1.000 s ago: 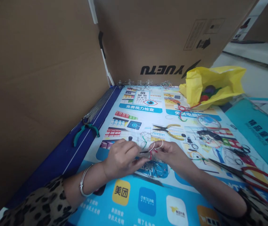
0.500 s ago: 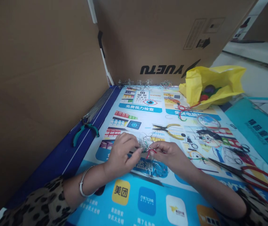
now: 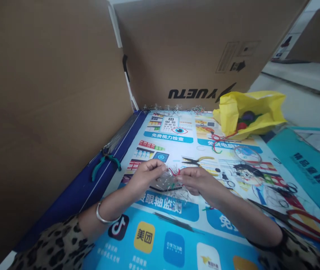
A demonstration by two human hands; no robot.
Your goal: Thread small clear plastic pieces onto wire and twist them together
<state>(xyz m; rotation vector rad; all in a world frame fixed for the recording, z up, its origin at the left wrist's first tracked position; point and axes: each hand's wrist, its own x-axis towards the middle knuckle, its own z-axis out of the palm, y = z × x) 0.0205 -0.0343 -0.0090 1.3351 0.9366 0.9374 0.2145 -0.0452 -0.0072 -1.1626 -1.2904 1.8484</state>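
Note:
Between my two hands is a tangle of thin silver wire (image 3: 164,183) with some red and green cord in it. The fingertips of my left hand (image 3: 144,176) are pinched together at the left side of the tangle, apparently on the wire. My right hand (image 3: 196,180) pinches a short red cord (image 3: 174,172) at the right side, its fingers closed. What exactly lies between the fingertips is partly hidden. Just behind the hands lie pliers with yellow handles (image 3: 199,161).
Cardboard walls (image 3: 177,48) stand left and behind. Teal-handled pliers (image 3: 103,164) lie left beside thin wires (image 3: 120,137). Red-handled scissors (image 3: 292,217) lie right. A yellow bag (image 3: 269,116), red and green cord (image 3: 216,140) and wire pieces (image 3: 174,108) are at the back.
My left hand has turned, its fingertips now pinching at the tangle's upper left. The red cord has risen between both hands' fingertips. The camera view has shifted slightly.

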